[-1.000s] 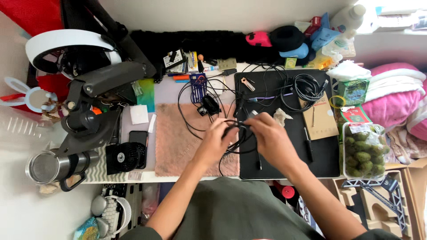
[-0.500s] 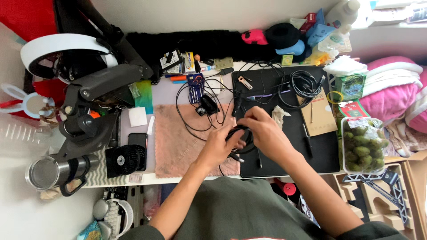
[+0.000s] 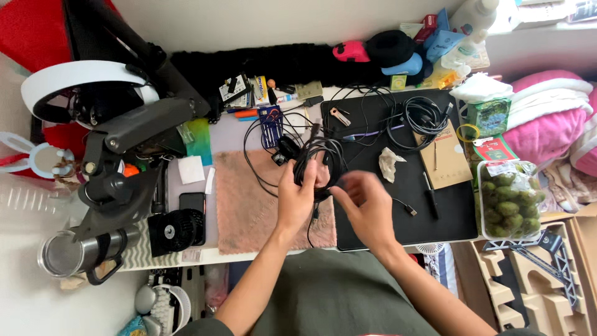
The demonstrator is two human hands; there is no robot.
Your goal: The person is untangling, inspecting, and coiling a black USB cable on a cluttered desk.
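Cluttered desk below us, pink cloth at centre frame. Our left hand is closed around a coiled black cable, holding the loops just above the cloth's right edge. Our right hand hovers beside it, fingers loosely spread, gripping nothing we can make out. Risk: the loose tail trailing toward the upper left could snag that small black adapter and tangle the loops.

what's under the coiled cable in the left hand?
Under the black cable coil held by the left hand: the pink cloth and the edge of the black mat. Whatever lies directly beneath the hands is hidden.
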